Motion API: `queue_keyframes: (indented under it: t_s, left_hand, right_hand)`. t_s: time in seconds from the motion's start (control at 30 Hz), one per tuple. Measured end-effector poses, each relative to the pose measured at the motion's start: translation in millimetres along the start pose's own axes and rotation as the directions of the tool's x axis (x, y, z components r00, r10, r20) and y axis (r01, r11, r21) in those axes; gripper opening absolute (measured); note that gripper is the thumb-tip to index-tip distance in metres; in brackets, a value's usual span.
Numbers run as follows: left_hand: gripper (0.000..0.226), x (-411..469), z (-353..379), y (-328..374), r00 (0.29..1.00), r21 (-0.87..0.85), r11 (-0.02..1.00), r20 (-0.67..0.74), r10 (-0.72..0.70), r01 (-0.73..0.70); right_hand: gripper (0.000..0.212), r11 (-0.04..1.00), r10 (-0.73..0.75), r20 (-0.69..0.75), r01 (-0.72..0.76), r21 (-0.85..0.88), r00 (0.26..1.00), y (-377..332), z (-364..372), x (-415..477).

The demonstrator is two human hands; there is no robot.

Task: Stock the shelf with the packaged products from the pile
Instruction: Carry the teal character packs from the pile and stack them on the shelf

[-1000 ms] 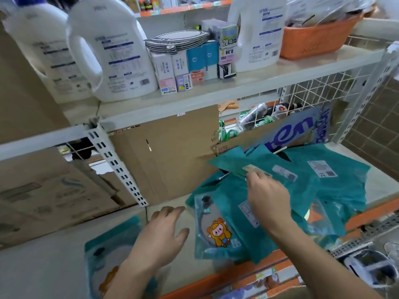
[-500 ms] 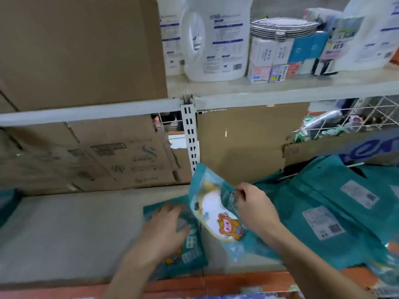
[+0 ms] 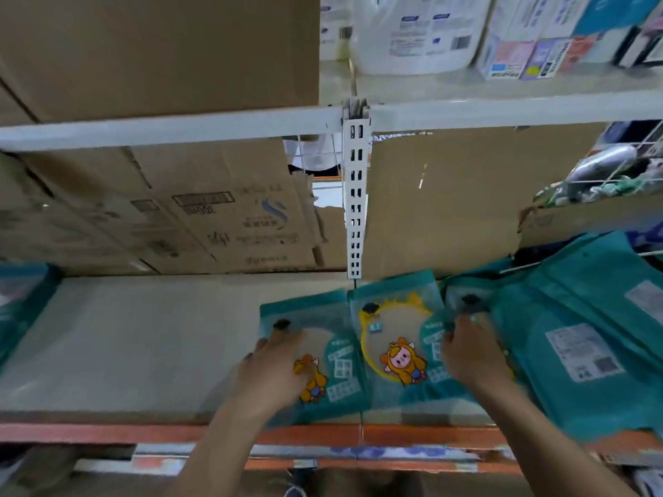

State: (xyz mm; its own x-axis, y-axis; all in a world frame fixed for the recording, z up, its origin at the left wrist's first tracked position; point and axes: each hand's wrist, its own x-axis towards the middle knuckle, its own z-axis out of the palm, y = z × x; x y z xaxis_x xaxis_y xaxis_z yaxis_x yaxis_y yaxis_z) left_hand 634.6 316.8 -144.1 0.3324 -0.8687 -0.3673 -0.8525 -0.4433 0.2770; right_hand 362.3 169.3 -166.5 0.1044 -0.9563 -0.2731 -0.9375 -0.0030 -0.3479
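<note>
Second packet, pinched by curled right hand beside first packet under flat left hand, may be dragged off shelf front edge on withdrawal.

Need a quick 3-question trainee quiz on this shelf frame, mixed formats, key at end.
1. True or false: the left hand rests on a teal packet lying flat on the lower shelf.
2. The pile of teal packets lies: A) on the floor; B) right of the right hand; C) on the upper shelf.
3. Fill in: the white jug stands on the ___ shelf.
Key: 1 true; 2 B; 3 upper.
</note>
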Motion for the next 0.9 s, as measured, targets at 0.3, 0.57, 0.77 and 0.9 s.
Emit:
queue_keyframes:
  t_s: [0.3,0.57,0.77,0.9]
  left_hand:
    - [0.045,14,18,-3,0.992,-0.034,0.991,0.022,-0.127,0.128]
    - [0.07,17,42,-1,0.944,-0.058,0.944,-0.049,-0.327,0.324]
    - [0.079,20,47,-7,0.923,-0.092,0.927,-0.094,-0.372,0.364]
    - [0.082,20,40,-23,0.895,-0.126,0.895,-0.075,-0.439,0.428]
  right_hand:
    - [0.063,0.999,0.013,0.054,-0.011,-0.037,0.998,4,9,-4]
    - [0.077,0.999,-0.014,0.06,0.016,-0.033,0.998,5,20,5]
    - [0.097,0.973,-0.077,0.036,0.083,-0.215,0.996,-3,33,5]
    - [0.095,0.946,-0.076,0.09,0.1,-0.31,0.993,-17,38,3]
